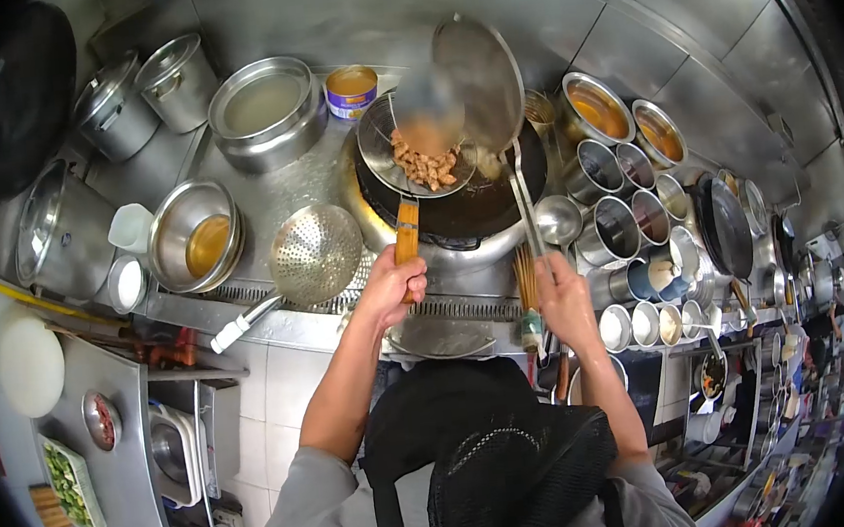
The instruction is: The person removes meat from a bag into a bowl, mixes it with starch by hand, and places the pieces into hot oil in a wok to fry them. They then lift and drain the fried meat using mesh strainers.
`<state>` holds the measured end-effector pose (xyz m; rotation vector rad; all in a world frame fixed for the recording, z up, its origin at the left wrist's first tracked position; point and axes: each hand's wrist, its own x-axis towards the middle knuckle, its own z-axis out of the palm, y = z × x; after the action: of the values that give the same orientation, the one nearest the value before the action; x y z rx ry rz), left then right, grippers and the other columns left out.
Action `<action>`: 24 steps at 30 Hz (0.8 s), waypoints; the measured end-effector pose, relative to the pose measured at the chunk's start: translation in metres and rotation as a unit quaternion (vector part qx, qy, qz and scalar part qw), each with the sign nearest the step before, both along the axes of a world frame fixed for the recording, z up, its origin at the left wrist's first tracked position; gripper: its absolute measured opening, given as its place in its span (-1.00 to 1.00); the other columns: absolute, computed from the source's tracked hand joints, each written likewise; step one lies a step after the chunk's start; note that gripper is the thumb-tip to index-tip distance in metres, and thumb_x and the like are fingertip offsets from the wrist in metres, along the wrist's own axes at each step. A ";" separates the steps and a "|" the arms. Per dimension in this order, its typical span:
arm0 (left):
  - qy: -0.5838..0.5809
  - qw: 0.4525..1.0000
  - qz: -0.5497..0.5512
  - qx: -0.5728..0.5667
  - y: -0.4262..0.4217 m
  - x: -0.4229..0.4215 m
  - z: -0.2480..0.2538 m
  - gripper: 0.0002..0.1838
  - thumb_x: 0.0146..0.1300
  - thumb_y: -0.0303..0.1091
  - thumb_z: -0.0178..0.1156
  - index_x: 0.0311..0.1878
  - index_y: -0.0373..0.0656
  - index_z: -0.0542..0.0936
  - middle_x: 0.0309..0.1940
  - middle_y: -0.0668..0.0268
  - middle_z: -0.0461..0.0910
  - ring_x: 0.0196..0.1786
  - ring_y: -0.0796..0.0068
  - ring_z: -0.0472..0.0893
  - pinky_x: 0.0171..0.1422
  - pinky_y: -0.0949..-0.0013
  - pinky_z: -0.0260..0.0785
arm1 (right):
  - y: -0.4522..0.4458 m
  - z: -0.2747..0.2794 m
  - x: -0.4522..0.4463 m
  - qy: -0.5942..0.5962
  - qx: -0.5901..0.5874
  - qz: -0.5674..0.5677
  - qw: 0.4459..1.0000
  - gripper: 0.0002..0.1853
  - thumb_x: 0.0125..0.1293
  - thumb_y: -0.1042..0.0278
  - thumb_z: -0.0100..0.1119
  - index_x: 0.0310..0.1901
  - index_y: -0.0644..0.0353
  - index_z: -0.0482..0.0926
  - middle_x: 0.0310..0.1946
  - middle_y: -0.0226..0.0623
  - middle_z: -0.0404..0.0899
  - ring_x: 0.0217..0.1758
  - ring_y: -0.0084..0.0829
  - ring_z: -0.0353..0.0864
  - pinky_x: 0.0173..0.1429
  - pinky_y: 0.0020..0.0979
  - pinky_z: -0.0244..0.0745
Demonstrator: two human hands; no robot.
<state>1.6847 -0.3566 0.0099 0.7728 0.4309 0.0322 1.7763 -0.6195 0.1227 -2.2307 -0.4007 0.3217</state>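
Note:
My left hand [394, 284] is closed around the wooden handle of a round strainer [380, 157], which is over the wok [367, 180]. Browned pieces of meat [424, 168] lie in that strainer. In my right hand [563, 296] is the long metal handle of a large round mesh strainer [480, 83], raised and tilted above the wok's far side. A grey and orange blur between the two strainers hides part of the meat; I cannot make out what it is. Dark liquid shows in the wok.
A perforated ladle [316, 253] and a steel bowl of yellowish liquid [194, 238] stand left. Behind are a large pot [266, 111] and an open can [352, 91]. On the right are a ladle [559, 219], a bamboo brush [529, 299] and several steel containers [608, 229].

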 end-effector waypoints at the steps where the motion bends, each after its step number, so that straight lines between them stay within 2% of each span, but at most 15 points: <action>1: 0.010 1.000 0.007 0.001 0.000 -0.001 0.005 -0.67 0.44 -0.59 0.18 0.15 -0.14 0.32 -0.30 0.38 0.46 -0.47 0.66 0.41 -0.45 0.46 0.28 | -0.001 0.017 -0.014 -0.042 0.003 0.014 0.999 -0.76 0.66 0.23 0.06 -0.11 0.26 0.52 -0.45 0.26 0.56 -0.22 0.45 0.58 -0.24 0.09 0.48; 2: 0.018 1.000 0.014 0.003 0.001 -0.002 0.009 -0.67 0.42 -0.60 0.18 0.13 -0.13 0.33 -0.29 0.38 0.46 -0.47 0.66 0.40 -0.45 0.47 0.26 | -0.006 0.006 -0.021 -0.044 0.003 0.012 0.999 -0.76 0.66 0.23 0.06 -0.11 0.26 0.52 -0.45 0.26 0.56 -0.22 0.45 0.58 -0.24 0.09 0.48; 4: 0.003 1.000 0.007 0.002 0.005 -0.002 0.014 -0.68 0.42 -0.61 0.17 0.12 -0.14 0.33 -0.30 0.38 0.46 -0.46 0.65 0.41 -0.45 0.45 0.28 | -0.015 -0.044 -0.023 -0.102 0.005 0.071 0.992 -0.79 0.65 0.28 0.09 -0.10 0.27 0.54 -0.49 0.09 0.58 -0.48 0.11 0.58 -0.31 -0.08 0.48; 5: -0.001 1.000 -0.002 0.002 0.003 -0.003 0.016 -0.68 0.43 -0.60 0.17 0.13 -0.16 0.31 -0.32 0.38 0.45 -0.46 0.64 0.43 -0.45 0.43 0.31 | -0.010 -0.072 -0.012 -0.139 -0.015 0.096 0.986 -0.78 0.63 0.27 0.11 -0.11 0.28 0.52 -0.41 0.18 0.59 -0.31 0.37 0.59 -0.23 0.05 0.49; 6: -0.002 1.000 -0.011 0.001 0.000 -0.005 0.016 -0.68 0.44 -0.59 0.18 0.13 -0.18 0.29 -0.33 0.37 0.44 -0.46 0.63 0.44 -0.46 0.40 0.35 | -0.006 -0.069 -0.009 -0.140 -0.016 0.092 0.986 -0.78 0.63 0.27 0.11 -0.11 0.28 0.52 -0.41 0.18 0.59 -0.31 0.37 0.59 -0.23 0.05 0.49; 8: -0.006 1.000 -0.012 -0.008 0.002 -0.008 0.001 -0.67 0.44 -0.60 0.17 0.13 -0.18 0.29 -0.34 0.38 0.44 -0.47 0.63 0.44 -0.46 0.40 0.35 | 0.007 -0.056 0.006 -0.130 -0.041 0.115 0.984 -0.84 0.60 0.32 0.11 -0.08 0.24 0.50 -0.29 0.29 0.61 -0.08 0.45 0.57 -0.05 0.24 0.43; 9: -0.006 1.000 -0.013 -0.015 0.005 -0.007 -0.003 -0.67 0.44 -0.60 0.17 0.13 -0.18 0.29 -0.34 0.38 0.44 -0.47 0.63 0.44 -0.46 0.40 0.35 | 0.009 -0.037 0.005 -0.129 -0.030 0.116 0.984 -0.84 0.61 0.30 0.11 -0.06 0.22 0.51 -0.28 0.29 0.62 -0.07 0.43 0.57 -0.05 0.26 0.41; 11: 0.014 1.000 -0.005 0.004 0.004 -0.011 0.000 -0.68 0.43 -0.61 0.16 0.12 -0.16 0.31 -0.34 0.39 0.43 -0.47 0.64 0.43 -0.46 0.43 0.33 | 0.000 -0.003 -0.014 -0.111 -0.036 0.099 0.988 -0.84 0.61 0.30 0.10 -0.06 0.21 0.50 -0.28 0.29 0.62 -0.07 0.43 0.58 -0.05 0.27 0.40; 13: 0.025 0.999 0.014 0.020 0.006 -0.009 0.011 -0.70 0.42 -0.63 0.15 0.11 -0.15 0.33 -0.34 0.40 0.43 -0.47 0.65 0.41 -0.46 0.47 0.30 | -0.009 0.005 -0.023 -0.067 -0.048 0.091 0.992 -0.84 0.62 0.28 0.07 -0.05 0.19 0.48 -0.28 0.26 0.63 -0.11 0.44 0.57 -0.07 0.30 0.38; 17: 0.027 0.999 0.002 0.042 0.008 -0.012 0.010 -0.68 0.44 -0.60 0.14 0.14 -0.17 0.28 -0.35 0.40 0.43 -0.49 0.64 0.44 -0.48 0.41 0.36 | 0.001 -0.082 0.006 -0.146 -0.092 0.153 0.973 -0.85 0.61 0.28 0.07 -0.06 0.18 0.49 -0.31 0.27 0.64 -0.14 0.46 0.58 -0.09 0.30 0.43; 19: 0.036 0.998 0.007 0.042 0.009 -0.010 0.010 -0.68 0.45 -0.59 0.13 0.15 -0.17 0.28 -0.35 0.40 0.42 -0.49 0.64 0.44 -0.49 0.41 0.35 | 0.008 -0.050 0.012 -0.134 -0.078 0.151 0.976 -0.85 0.61 0.29 0.07 -0.06 0.19 0.49 -0.31 0.27 0.63 -0.15 0.46 0.58 -0.09 0.30 0.44; 20: 0.053 0.995 0.010 0.078 0.008 -0.012 0.012 -0.65 0.43 -0.59 0.15 0.18 -0.16 0.29 -0.34 0.42 0.42 -0.49 0.64 0.43 -0.49 0.43 0.34 | 0.010 -0.035 0.011 -0.119 -0.065 0.147 0.980 -0.86 0.60 0.30 0.07 -0.06 0.19 0.49 -0.31 0.28 0.63 -0.16 0.45 0.59 -0.09 0.30 0.44; 22: 0.070 0.991 0.017 0.114 0.010 -0.012 0.017 -0.62 0.42 -0.58 0.17 0.21 -0.15 0.31 -0.32 0.43 0.41 -0.49 0.64 0.42 -0.49 0.44 0.32 | 0.001 -0.026 0.008 -0.120 -0.056 0.150 0.980 -0.86 0.60 0.31 0.06 -0.06 0.20 0.49 -0.33 0.28 0.63 -0.18 0.44 0.60 -0.10 0.31 0.44; 24: 0.079 0.987 0.012 0.138 0.011 -0.011 0.021 -0.60 0.42 -0.57 0.16 0.24 -0.15 0.30 -0.33 0.43 0.39 -0.50 0.63 0.43 -0.51 0.45 0.31 | -0.005 -0.026 0.004 -0.119 -0.065 0.105 0.985 -0.86 0.60 0.33 0.05 -0.08 0.21 0.50 -0.32 0.31 0.63 -0.20 0.44 0.61 -0.10 0.33 0.43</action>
<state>1.6736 -0.3452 0.0307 1.0479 0.5952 0.0537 1.7804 -0.6241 0.0967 -2.3683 -0.7657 0.1952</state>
